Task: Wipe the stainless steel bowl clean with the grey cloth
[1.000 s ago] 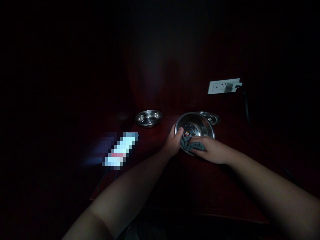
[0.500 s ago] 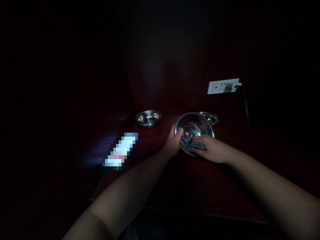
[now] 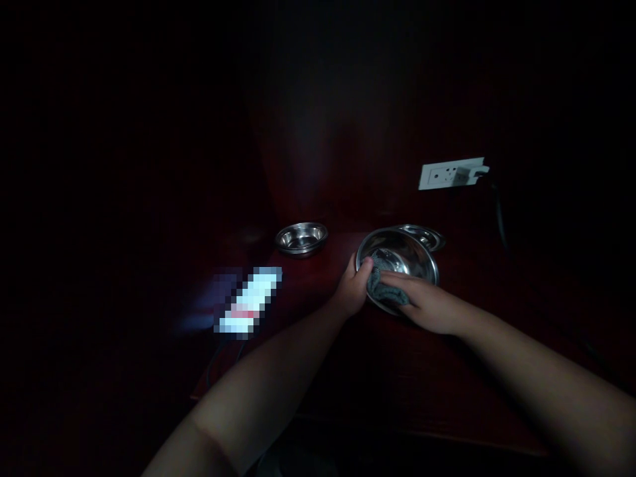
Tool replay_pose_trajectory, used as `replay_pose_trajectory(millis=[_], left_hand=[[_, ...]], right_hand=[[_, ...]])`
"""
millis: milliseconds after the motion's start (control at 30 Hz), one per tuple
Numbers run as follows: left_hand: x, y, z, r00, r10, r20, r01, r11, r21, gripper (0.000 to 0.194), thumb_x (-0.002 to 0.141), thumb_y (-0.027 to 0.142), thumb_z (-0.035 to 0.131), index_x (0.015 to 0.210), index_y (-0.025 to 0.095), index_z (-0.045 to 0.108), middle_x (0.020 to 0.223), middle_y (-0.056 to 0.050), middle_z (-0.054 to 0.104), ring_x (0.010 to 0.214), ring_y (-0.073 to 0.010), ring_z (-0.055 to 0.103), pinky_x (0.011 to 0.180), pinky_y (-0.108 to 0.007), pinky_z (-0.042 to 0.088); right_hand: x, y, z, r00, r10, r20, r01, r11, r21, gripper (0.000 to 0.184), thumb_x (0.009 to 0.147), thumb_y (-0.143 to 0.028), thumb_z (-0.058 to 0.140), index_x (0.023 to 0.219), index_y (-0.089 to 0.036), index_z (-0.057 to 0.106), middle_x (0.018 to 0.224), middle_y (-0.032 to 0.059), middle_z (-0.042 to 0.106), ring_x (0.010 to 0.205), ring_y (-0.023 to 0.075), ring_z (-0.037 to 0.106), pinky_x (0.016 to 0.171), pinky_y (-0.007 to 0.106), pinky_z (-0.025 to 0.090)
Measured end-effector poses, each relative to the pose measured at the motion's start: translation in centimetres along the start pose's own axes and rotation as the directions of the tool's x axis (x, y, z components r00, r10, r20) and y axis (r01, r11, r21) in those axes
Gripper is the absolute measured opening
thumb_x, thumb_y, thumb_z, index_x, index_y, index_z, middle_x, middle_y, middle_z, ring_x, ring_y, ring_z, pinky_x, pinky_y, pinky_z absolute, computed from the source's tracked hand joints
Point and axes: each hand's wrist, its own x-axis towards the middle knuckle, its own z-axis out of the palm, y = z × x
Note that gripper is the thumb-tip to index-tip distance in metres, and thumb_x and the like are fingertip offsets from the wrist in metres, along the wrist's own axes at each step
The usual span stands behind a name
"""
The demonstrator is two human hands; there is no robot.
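Note:
A shiny steel bowl [image 3: 422, 260] is tilted with its mouth toward me over the dark red table. My left hand [image 3: 354, 289] grips its left rim, thumb over the edge and the other fingers hidden behind the wall. Bunched in my right hand [image 3: 432, 303] is a grey-green cloth [image 3: 390, 292], pressed against the bowl's inside near the lower left. Part of the cloth hangs over the near rim. My right fingertips are partly hidden in the cloth.
Shallow steel bowls [image 3: 301, 239], seemingly stacked, stand left of the hands. Another steel dish [image 3: 428, 237] lies behind the held bowl. A lit, blurred-out phone-like screen [image 3: 251, 305] with a cable is at the left. A wall socket [image 3: 451, 173] carries a plug and cord.
The cloth and right-hand fingers have shifted inside the bowl, covering a small orange-black label seen before. The whole view has slid slightly, so everything appears a little further right.

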Motion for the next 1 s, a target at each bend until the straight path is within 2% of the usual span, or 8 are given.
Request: replay_pose_trajectory(millis=[133, 233, 367, 467, 633, 767, 867, 1000], left_hand=[[-0.3, 0.1, 0.2, 0.997, -0.042, 0.071, 0.047, 0.996, -0.075, 0.047, 0.085, 0.046, 0.054, 0.119, 0.015, 0.054, 0.119, -0.011, 0.062, 0.114, -0.0235, 0.056, 0.104, -0.037, 0.038], [-0.5, 0.0, 0.3, 0.988, -0.069, 0.135, 0.091, 0.982, -0.164, 0.053, 0.082, 0.046, 0.058, 0.124, 0.014, 0.051, 0.124, -0.013, 0.060, 0.118, -0.0250, 0.054, 0.105, -0.039, 0.037], [-0.5, 0.0, 0.4, 0.982, -0.081, 0.169, 0.119, 0.966, -0.228, 0.056, 0.079, 0.042, 0.062, 0.127, 0.016, 0.050, 0.131, -0.012, 0.057, 0.124, -0.0266, 0.050, 0.108, -0.040, 0.035], [-0.4, 0.0, 0.4, 0.986, -0.092, 0.137, 0.122, 0.966, -0.229, 0.055, 0.078, 0.039, 0.064, 0.126, 0.017, 0.051, 0.133, -0.012, 0.056, 0.126, -0.0272, 0.049, 0.109, -0.042, 0.034], [-0.4, 0.0, 0.4, 0.992, -0.084, 0.090, 0.102, 0.971, -0.215, 0.050, 0.078, 0.035, 0.063, 0.124, 0.018, 0.053, 0.129, -0.012, 0.059, 0.123, -0.0271, 0.051, 0.107, -0.043, 0.035], [-0.4, 0.1, 0.4, 0.995, -0.087, 0.053, 0.095, 0.975, -0.200, 0.050, 0.077, 0.035, 0.065, 0.122, 0.017, 0.054, 0.124, -0.011, 0.061, 0.118, -0.0262, 0.054, 0.105, -0.042, 0.037], [-0.3, 0.1, 0.3, 0.991, -0.134, 0.026, 0.136, 0.973, -0.185, 0.048, 0.076, 0.036, 0.065, 0.120, 0.018, 0.055, 0.119, -0.010, 0.063, 0.115, -0.0255, 0.056, 0.103, -0.042, 0.039], [-0.3, 0.1, 0.2, 0.986, -0.166, -0.012, 0.162, 0.973, -0.165, 0.045, 0.076, 0.035, 0.065, 0.117, 0.019, 0.056, 0.116, -0.008, 0.065, 0.111, -0.0245, 0.058, 0.100, -0.041, 0.042]], right_hand=[[-0.2, 0.8, 0.1, 1.000, 0.029, 0.012, -0.028, 0.997, -0.067, 0.077, 0.061, 0.001, 0.043, 0.134, -0.023, 0.050, 0.145, 0.0050, 0.045, 0.138, 0.0249, 0.033, 0.115, 0.050, 0.025], [-0.3, 1.6, 0.3, 0.997, 0.074, 0.023, -0.070, 0.986, -0.151, 0.082, 0.060, 0.001, 0.042, 0.141, -0.017, 0.042, 0.151, 0.0085, 0.034, 0.141, 0.0236, 0.026, 0.116, 0.048, 0.022], [-0.1, 2.5, 0.2, 0.989, 0.143, -0.044, -0.149, 0.950, -0.273, 0.085, 0.060, 0.002, 0.042, 0.142, -0.019, 0.040, 0.152, 0.0071, 0.031, 0.140, 0.0247, 0.026, 0.117, 0.051, 0.017], [0.1, 2.7, 0.0, 0.973, 0.208, -0.095, -0.228, 0.914, -0.334, 0.077, 0.065, 0.001, 0.043, 0.139, -0.018, 0.044, 0.150, 0.0095, 0.035, 0.138, 0.0268, 0.031, 0.116, 0.051, 0.022], [0.4, 2.1, -0.1, 0.961, 0.260, -0.099, -0.276, 0.859, -0.432, 0.067, 0.068, 0.000, 0.043, 0.135, -0.007, 0.049, 0.143, 0.0183, 0.043, 0.135, 0.0270, 0.037, 0.115, 0.046, 0.027], [0.4, 1.9, -0.2, 0.947, 0.301, -0.109, -0.317, 0.840, -0.440, 0.061, 0.070, -0.003, 0.047, 0.129, -0.011, 0.055, 0.140, 0.0156, 0.048, 0.132, 0.0263, 0.042, 0.112, 0.044, 0.032], [0.4, 1.8, -0.4, 0.941, 0.320, -0.112, -0.336, 0.836, -0.433, 0.056, 0.071, -0.007, 0.048, 0.126, -0.013, 0.059, 0.140, 0.0130, 0.050, 0.131, 0.0261, 0.044, 0.111, 0.043, 0.035], [0.6, 1.4, -0.6, 0.934, 0.345, -0.095, -0.351, 0.831, -0.431, 0.049, 0.072, -0.011, 0.051, 0.119, -0.011, 0.063, 0.139, 0.0147, 0.051, 0.130, 0.0283, 0.046, 0.110, 0.043, 0.036]])
